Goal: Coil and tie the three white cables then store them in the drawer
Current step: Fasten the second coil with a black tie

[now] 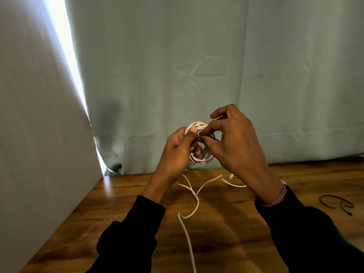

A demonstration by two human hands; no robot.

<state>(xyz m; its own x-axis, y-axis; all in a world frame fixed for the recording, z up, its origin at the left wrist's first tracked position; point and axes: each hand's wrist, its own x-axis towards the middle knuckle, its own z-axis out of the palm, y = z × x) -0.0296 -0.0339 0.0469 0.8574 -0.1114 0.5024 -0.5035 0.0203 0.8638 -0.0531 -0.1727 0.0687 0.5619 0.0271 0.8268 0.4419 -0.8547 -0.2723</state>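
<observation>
A pale green curtain [197, 66] hangs across the back, with a white panel [35, 115] slanting down the left side. Below them runs a wooden table [226, 233] with a warm brown grain. Two dark sleeves [136, 229] reach in from the bottom edge, the right wrist wearing a beaded bracelet [275, 198].

The left hand [177, 148] is raised above the table's far edge and grips a coiled white cable [198, 126], thumb pressed over the top of the loops. The coil is a small, tight ring of several turns, smooth and off-white, its lower arc showing beneath the fingers. The right hand [232, 138] pinches a thin black tie [213, 138] against the coil between thumb and forefinger, the other fingers curled.

Loose white cable [194, 205] lies on the table below the hands, bending in slack curves toward the near edge, with a small white connector [231, 176] beside it. Another black tie [334, 203] lies well apart to the right.
</observation>
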